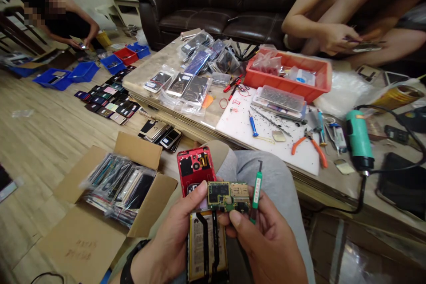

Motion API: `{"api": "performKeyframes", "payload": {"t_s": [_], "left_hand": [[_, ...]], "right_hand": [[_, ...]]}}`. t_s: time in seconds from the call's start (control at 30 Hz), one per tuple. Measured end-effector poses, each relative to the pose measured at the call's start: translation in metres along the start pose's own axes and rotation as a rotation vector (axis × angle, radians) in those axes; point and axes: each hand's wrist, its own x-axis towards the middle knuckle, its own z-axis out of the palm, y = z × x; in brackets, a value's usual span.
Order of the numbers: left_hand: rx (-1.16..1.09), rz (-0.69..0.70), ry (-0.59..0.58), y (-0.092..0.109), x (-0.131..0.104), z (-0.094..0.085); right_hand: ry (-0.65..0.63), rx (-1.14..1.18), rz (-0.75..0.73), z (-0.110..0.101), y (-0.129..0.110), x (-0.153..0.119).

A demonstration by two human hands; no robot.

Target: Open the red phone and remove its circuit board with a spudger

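My left hand (173, 230) is closed around an opened phone (208, 248) with a pale battery and black ribbon cables. Behind its upper end shows a red back cover (196, 164) with black parts. A green circuit board (228, 196) with metal shields lies across the top of the phone, its left end by my left thumb. My right hand (266, 235) pinches the board's lower right edge between thumb and finger. A green tool (256, 193) with a dark hooked tip stands upright between the fingers of that same hand.
An open cardboard box (143, 208) of bagged phone parts stands at left. On the low table (213, 120) are pliers (311, 144), a blue screwdriver (253, 125), a green heat tool (360, 137) and a red bin (289, 80). Two other people work at upper left and upper right.
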Motion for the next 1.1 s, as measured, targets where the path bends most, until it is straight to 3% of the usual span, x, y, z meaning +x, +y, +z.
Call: {"api": "performKeyframes", "payload": {"t_s": [1.1], "left_hand": [[0.022, -0.002, -0.002, 0.0014, 0.0004, 0.0027]], "right_hand": [[0.010, -0.025, 0.003, 0.0010, -0.0006, -0.0006]]}}
